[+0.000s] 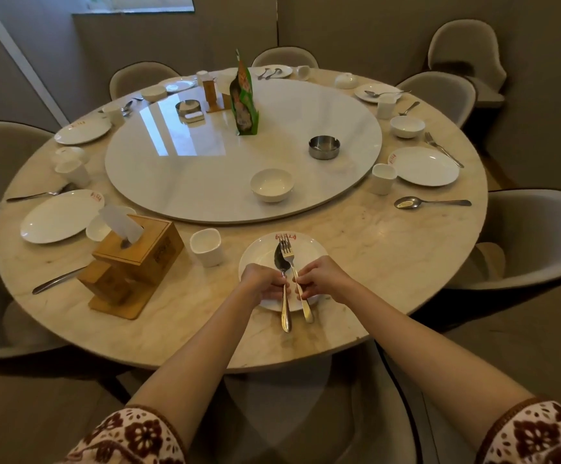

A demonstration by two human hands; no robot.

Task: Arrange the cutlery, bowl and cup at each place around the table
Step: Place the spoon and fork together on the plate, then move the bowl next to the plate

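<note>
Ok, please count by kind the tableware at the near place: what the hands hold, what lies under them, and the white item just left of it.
Spoon: 1
Fork: 1
Plate: 1
Cup: 1
Total: 4

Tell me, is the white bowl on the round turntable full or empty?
Empty. The bowl stands upright on the turntable, and its white inside shows bare, with nothing in it.
</note>
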